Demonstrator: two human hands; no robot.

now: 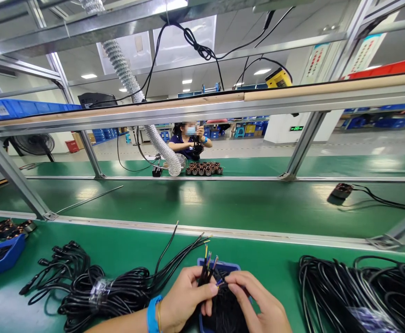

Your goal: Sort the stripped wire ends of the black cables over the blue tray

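Observation:
My left hand (183, 296), with a blue wristband, is closed around several black cables (205, 273). Their stripped ends point upward and show thin coloured wires, yellow and blue among them. Just to the right, my right hand (259, 300) pinches with thumb and forefinger close to a blue wire end; what sits between those fingertips is too small to make out. Both hands are over a blue bin (235, 267) that holds many small black pieces (226, 307). Left of my hands lies a bundle of black cables (119, 291), wrapped in clear plastic.
More coiled black cables (330, 282) lie at the right. At far left are copper-wound parts (6, 231) and a blue tray (6, 263). A metal frame (202, 113) crosses ahead. Beyond the belt, a masked person (188, 141) sits behind copper-wound parts (204, 169) and a flexible duct (162, 148).

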